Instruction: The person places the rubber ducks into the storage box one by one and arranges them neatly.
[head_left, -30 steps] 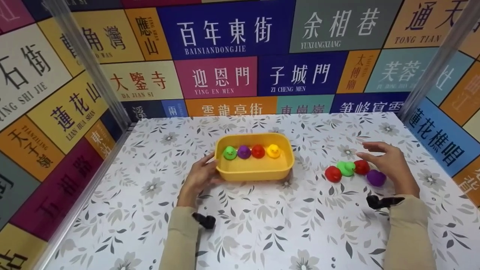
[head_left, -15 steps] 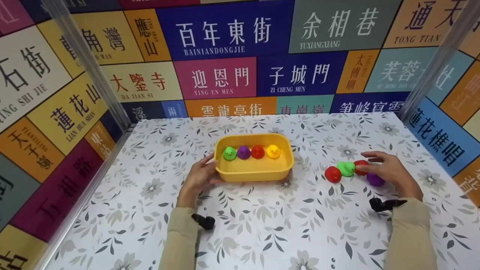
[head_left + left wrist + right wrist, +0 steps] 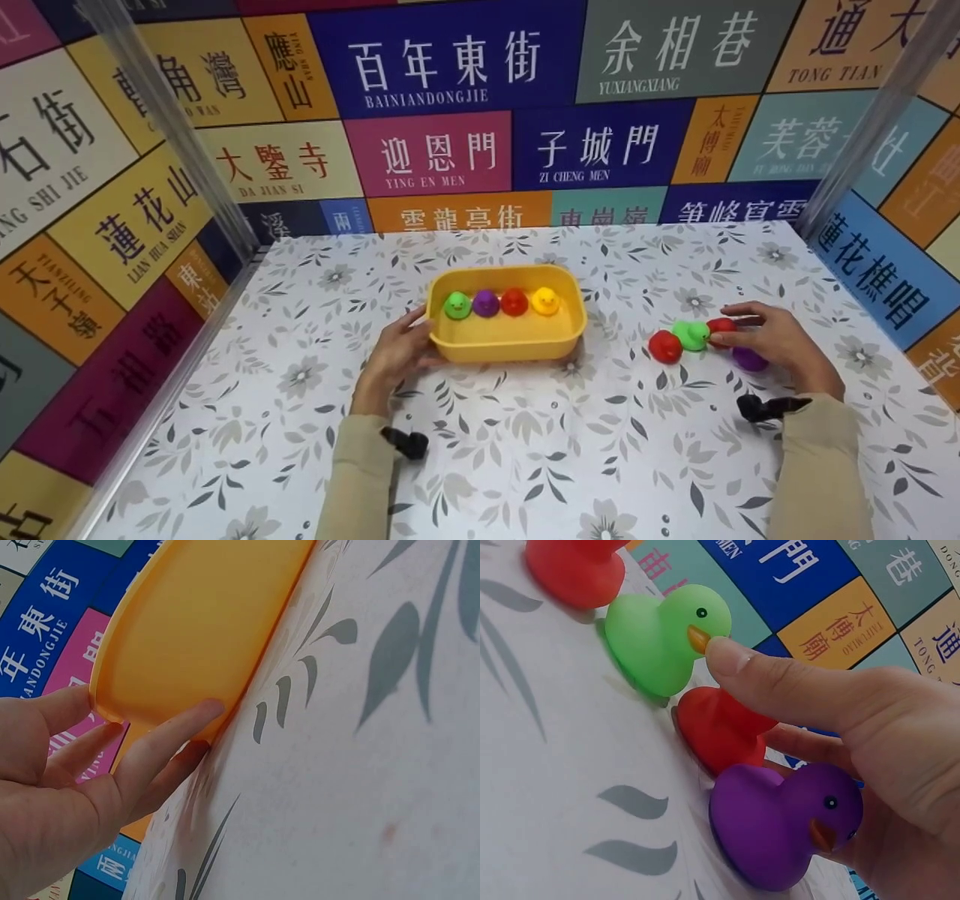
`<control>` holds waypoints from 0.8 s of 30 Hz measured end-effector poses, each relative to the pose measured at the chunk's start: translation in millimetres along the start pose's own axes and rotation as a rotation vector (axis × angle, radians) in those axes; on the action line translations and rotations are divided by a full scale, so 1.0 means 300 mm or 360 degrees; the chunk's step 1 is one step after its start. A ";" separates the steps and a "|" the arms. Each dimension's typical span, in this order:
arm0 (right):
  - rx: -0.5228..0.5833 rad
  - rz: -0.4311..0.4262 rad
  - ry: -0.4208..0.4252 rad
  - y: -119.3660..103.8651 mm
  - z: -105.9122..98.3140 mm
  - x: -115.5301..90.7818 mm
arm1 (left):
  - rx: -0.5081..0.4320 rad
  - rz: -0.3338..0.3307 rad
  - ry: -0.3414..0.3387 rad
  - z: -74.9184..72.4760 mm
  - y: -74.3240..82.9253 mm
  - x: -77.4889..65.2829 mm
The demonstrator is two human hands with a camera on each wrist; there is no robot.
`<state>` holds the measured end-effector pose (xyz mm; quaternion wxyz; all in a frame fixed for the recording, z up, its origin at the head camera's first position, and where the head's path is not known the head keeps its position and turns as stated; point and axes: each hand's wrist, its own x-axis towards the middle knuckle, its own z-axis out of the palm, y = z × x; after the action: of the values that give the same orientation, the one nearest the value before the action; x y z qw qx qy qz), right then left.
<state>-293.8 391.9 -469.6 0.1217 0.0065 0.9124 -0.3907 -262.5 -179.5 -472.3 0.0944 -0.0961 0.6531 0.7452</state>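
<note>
My left hand (image 3: pixel 394 356) rests spread fingers against the left end of a yellow plastic tub (image 3: pixel 506 351); the left wrist view shows fingertips on its outer wall and rim. A green duck (image 3: pixel 457 306), a purple duck (image 3: pixel 486 304), a red duck (image 3: pixel 514 303) and a yellow duck (image 3: pixel 546 301) sit in a row inside. At the right, my right hand (image 3: pixel 787 346) holds another red rubber duck (image 3: pixel 712 731) between thumb and fingers, its head hidden by the thumb. The thumb tip overlaps the bill of a green duck (image 3: pixel 656 641). A purple duck (image 3: pixel 772 821) sits below the fingers.
Left of the green duck stands a further red duck (image 3: pixel 665 346). A white cloth with grey leaves and flowers (image 3: pixel 525 450) covers the table. Walls of coloured sign panels (image 3: pixel 442 150) enclose the back and sides, with clear posts (image 3: pixel 862 142) at the corners.
My right hand has lowered onto the right-hand red duck, its thumb and fingers now about it. The left hand stays at the tub, and the ducks keep their places.
</note>
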 end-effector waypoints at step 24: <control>0.0025 0.0162 -0.0007 -0.032 -0.002 -0.006 | 0.0008 -0.0019 -0.0007 -0.004 -0.001 -0.001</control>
<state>-293.3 385.6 -461.9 0.1433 0.0530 0.9076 -0.3911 -262.1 -180.8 -472.6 0.1005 -0.0980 0.6541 0.7433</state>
